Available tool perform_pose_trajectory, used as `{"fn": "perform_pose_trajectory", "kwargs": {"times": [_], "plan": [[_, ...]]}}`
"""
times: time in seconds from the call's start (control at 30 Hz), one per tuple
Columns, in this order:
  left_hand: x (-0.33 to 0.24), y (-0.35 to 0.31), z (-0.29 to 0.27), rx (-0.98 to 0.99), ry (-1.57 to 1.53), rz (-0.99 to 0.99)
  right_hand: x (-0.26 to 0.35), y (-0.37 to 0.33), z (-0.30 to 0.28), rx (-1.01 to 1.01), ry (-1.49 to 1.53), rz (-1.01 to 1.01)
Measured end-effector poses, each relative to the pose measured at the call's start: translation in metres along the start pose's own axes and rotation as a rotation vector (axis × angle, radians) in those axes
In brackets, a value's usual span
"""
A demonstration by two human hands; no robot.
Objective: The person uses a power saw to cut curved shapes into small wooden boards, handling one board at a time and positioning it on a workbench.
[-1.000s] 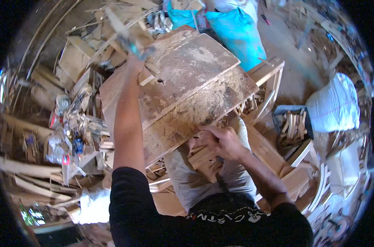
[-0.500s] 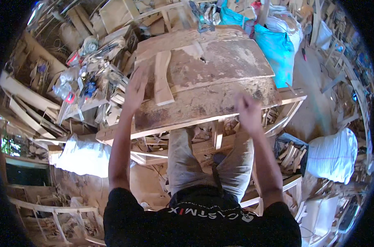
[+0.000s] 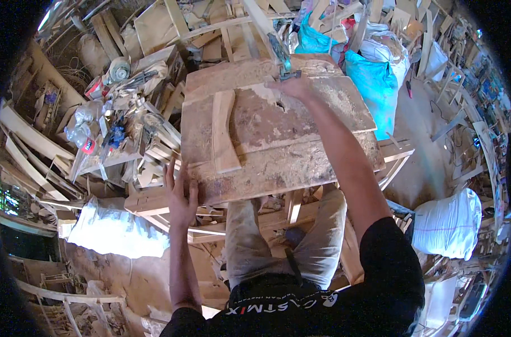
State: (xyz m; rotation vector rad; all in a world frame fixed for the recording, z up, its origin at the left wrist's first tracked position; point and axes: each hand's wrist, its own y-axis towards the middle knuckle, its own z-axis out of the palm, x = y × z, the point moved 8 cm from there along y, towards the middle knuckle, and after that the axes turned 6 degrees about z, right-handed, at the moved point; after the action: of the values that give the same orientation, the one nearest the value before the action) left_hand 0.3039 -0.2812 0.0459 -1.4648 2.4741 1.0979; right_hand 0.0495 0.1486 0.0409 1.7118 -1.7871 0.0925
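Note:
A curved wooden piece [image 3: 224, 132] lies lengthwise on the left half of a worn wooden board [image 3: 317, 104], which forms the bench top. My right hand [image 3: 292, 88] reaches over the board to its far edge, fingers curled at the near end of a blue-green metal clamp [image 3: 279, 51]. My fingertips there are partly hidden, but the hand appears closed on the clamp. At the near left corner of the board is my left hand [image 3: 181, 196], its fingers spread and nothing in them.
Wood scraps and plastic bottles [image 3: 82, 135] crowd a stand on the left. A turquoise sack [image 3: 373, 90] stands beyond the board's right side. White sacks [image 3: 449, 222] rest on the floor at right and left. Frame timbers [image 3: 398, 150] jut out beside the board.
My right hand has moved from above the near right of the board to the clamp at its far edge. My left hand has drawn back toward me from the board's left edge.

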Motion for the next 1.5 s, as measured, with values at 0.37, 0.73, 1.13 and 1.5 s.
{"fn": "perform_pose_trajectory", "kwargs": {"times": [0.37, 0.73, 1.13, 1.5], "plan": [[-0.032, 0.101, 0.057, 0.517, 0.406, 0.676, -0.115, -0.217, -0.231, -0.637, 0.563, 0.36], [-0.131, 0.123, -0.037, 0.06, -0.218, 0.29, -0.157, -0.429, -0.176, -0.664, 0.36, 0.712], [-0.141, 0.068, 0.08, 0.063, -1.003, -0.452, 0.124, -0.377, -0.134, -0.16, 0.438, 0.003], [-0.055, 0.114, 0.095, -0.123, -0.269, -0.161, 0.106, -0.354, -0.116, 0.157, 0.173, -0.121]]}}
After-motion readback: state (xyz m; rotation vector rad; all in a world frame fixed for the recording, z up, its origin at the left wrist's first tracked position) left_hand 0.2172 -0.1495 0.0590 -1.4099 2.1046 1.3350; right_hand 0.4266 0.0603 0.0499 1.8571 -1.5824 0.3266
